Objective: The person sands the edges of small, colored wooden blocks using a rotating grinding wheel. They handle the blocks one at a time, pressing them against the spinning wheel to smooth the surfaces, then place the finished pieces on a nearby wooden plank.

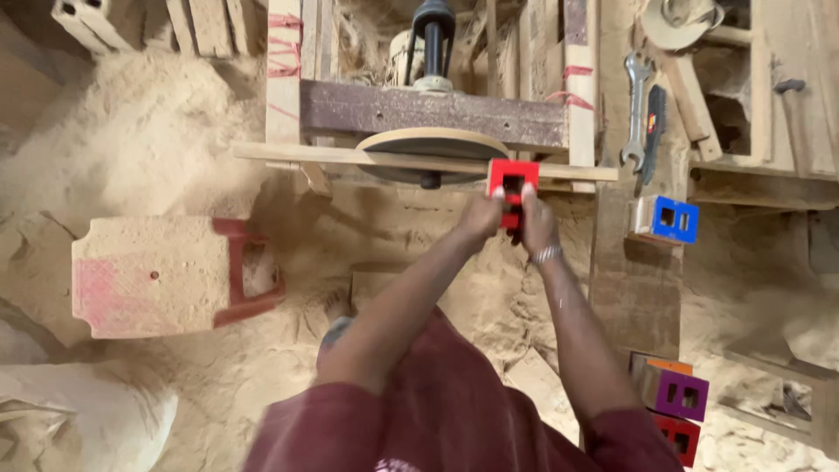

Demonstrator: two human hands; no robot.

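Note:
Both my hands hold a small red wooden block (511, 177) with a square hole in it. My left hand (480, 216) grips its lower left side and my right hand (536, 223) its lower right side. The block's top edge is up against the rim of a round sanding disc (433, 144), which lies flat on a wooden machine frame (437, 112). A thin wooden rail (288, 154) runs across in front of the disc. A metal bracelet sits on my right wrist.
A blue block (669, 218) lies on a plank at the right. Purple (677, 393) and red (677, 434) blocks are stacked lower right. A spanner (636, 109) and a file hang nearby. A dusty red stool (166, 275) stands left amid sawdust.

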